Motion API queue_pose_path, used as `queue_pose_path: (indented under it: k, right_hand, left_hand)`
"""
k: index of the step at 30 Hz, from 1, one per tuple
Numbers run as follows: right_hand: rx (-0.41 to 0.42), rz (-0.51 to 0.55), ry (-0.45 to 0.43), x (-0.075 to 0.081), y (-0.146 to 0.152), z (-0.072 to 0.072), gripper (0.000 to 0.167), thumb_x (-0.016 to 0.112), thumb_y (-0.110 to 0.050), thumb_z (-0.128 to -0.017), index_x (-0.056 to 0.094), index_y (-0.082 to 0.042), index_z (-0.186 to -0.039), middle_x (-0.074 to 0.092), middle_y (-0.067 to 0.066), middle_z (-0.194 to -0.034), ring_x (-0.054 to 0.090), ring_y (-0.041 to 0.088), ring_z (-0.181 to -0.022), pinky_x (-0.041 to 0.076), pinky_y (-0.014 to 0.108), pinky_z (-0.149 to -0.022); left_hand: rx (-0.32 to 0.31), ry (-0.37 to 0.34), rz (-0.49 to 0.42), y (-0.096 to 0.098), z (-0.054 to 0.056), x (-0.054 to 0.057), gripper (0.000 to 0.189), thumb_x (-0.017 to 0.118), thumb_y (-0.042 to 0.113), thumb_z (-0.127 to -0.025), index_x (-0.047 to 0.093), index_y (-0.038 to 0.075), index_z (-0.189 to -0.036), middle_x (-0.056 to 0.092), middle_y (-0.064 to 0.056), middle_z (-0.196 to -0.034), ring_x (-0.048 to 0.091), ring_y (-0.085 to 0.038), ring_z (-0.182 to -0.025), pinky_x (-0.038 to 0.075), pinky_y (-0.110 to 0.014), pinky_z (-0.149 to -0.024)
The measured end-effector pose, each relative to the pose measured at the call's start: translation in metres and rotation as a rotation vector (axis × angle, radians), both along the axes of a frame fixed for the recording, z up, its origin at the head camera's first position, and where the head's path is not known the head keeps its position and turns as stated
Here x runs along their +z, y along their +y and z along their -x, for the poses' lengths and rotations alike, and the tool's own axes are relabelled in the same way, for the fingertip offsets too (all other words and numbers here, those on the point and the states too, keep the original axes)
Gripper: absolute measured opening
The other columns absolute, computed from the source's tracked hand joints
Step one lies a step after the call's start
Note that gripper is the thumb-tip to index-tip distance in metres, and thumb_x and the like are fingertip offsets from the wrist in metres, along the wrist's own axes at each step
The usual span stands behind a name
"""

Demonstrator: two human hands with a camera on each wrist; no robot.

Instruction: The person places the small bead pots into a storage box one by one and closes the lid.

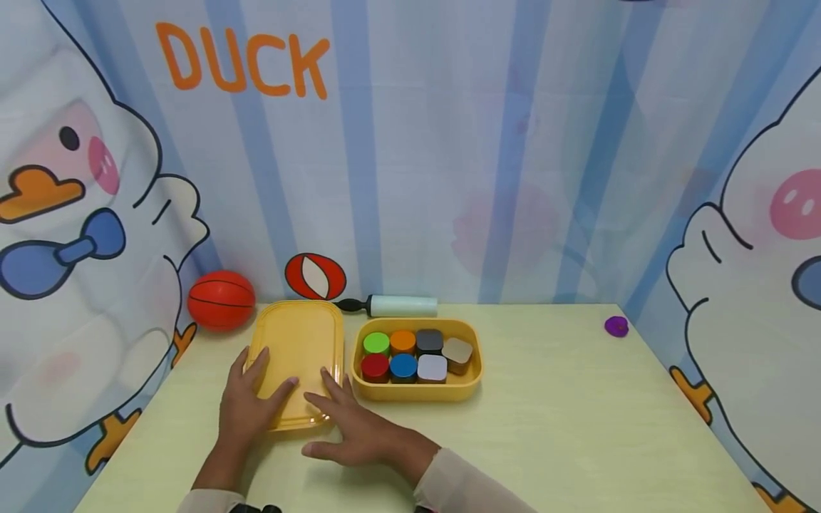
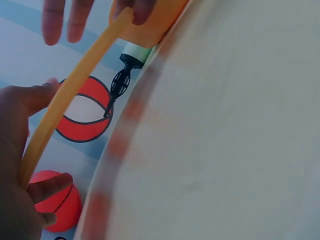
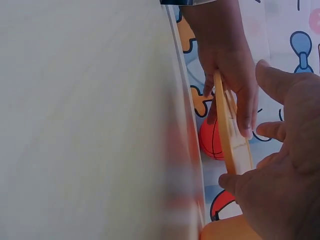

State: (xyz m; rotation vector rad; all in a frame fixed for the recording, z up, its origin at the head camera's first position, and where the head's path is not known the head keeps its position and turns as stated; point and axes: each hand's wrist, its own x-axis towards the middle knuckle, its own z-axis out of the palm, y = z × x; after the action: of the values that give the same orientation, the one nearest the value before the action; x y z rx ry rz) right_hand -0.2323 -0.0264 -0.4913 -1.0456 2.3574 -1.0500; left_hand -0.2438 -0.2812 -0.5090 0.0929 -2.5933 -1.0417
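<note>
A flat yellow rectangular lid (image 1: 298, 345) with rounded corners is held a little above the table. My left hand (image 1: 244, 410) grips its left edge, thumb over the top and fingers beneath, as the right wrist view shows. My right hand (image 1: 362, 434) has its fingers spread, with fingertips at the lid's right edge. Seen edge-on, the lid (image 2: 75, 82) slants across the left wrist view. Just right of it stands a yellow box (image 1: 417, 392) holding several small blocks, round ones in green, orange, red and blue, squarish ones in dark grey, white and tan.
At the back left sits a red ball (image 1: 221, 301) with black lines. A pale pump (image 1: 403, 306) with a black end lies along the back edge behind the box. Far right, a small purple object (image 1: 616, 326) lies near the table's corner. A duck-print curtain (image 1: 417, 142) hangs behind.
</note>
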Motion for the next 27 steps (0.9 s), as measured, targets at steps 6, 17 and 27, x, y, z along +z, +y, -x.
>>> queue_pose_path:
  k: [6,17,27]
  right_hand:
    - [-0.007,0.070,0.108,0.010,0.003,-0.004,0.074,0.066,-0.049,-0.108,0.035,-0.031,-0.173,-0.010,-0.010,-0.186,-0.010,0.045,-0.171,0.030,0.074,-0.130]
    - [-0.147,0.340,0.244,0.020,0.025,-0.002,0.068,0.069,-0.028,-0.109,0.042,-0.015,-0.169,0.010,-0.001,-0.187,-0.001,0.038,-0.174,0.033,0.067,-0.131]
    - [-0.356,0.655,0.387,0.016,0.056,0.011,0.064,0.068,-0.007,-0.108,0.041,0.001,-0.165,0.019,0.020,-0.182,0.034,0.043,-0.164,0.058,0.047,-0.114]
  left_hand:
    - [0.065,0.121,-0.017,0.009,-0.004,0.016,0.084,0.087,0.036,-0.095,0.049,0.007,-0.164,0.031,-0.025,-0.176,0.037,-0.057,-0.158,0.035,-0.076,-0.125]
    - [0.017,0.262,-0.119,0.048,-0.011,0.031,0.091,0.086,0.027,-0.094,0.039,0.001,-0.168,0.025,-0.027,-0.176,0.036,-0.056,-0.157,0.038,-0.076,-0.123]
    - [-0.028,0.408,-0.167,0.114,-0.004,0.042,0.097,0.088,0.022,-0.092,0.035,-0.009,-0.166,0.019,-0.030,-0.176,0.027,-0.059,-0.161,0.038,-0.075,-0.123]
